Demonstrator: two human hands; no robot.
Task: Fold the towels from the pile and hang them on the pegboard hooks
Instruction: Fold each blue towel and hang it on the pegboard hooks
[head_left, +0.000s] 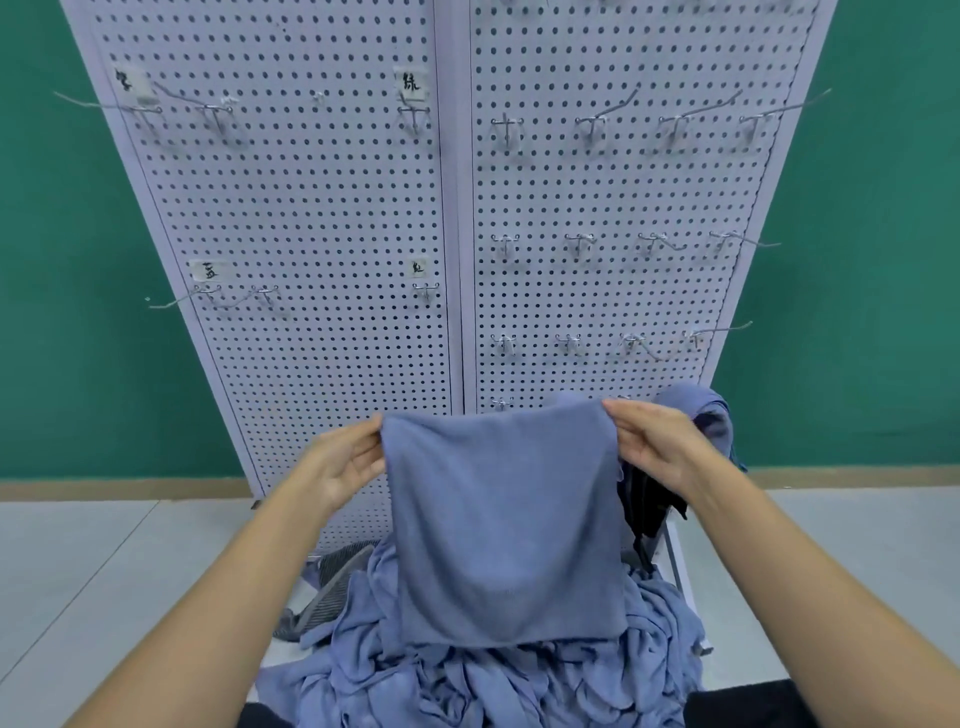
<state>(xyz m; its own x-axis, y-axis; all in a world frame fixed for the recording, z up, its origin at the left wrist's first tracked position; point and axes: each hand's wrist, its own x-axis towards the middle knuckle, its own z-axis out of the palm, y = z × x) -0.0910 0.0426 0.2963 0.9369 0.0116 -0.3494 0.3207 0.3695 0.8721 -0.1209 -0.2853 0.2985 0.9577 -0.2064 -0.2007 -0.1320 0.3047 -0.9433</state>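
Observation:
A blue-grey towel (504, 525) hangs folded in front of me, held up by its two top corners. My left hand (345, 462) pinches the top left corner and my right hand (654, 447) pinches the top right one. Below it lies a crumpled pile of blue towels (467, 680) at the foot of the white pegboard (322, 218). Metal hooks (587, 241) stick out of the board in several rows, all bare in view. More blue towels (696, 402) hang at the lower right, behind my right hand.
A grey striped cloth (327, 582) lies left of the pile. Dark cloth (649, 499) hangs under my right hand. Paper labels (410, 83) with handwritten characters sit above some left-panel hooks. A green wall and pale tiled floor (104, 561) surround the board.

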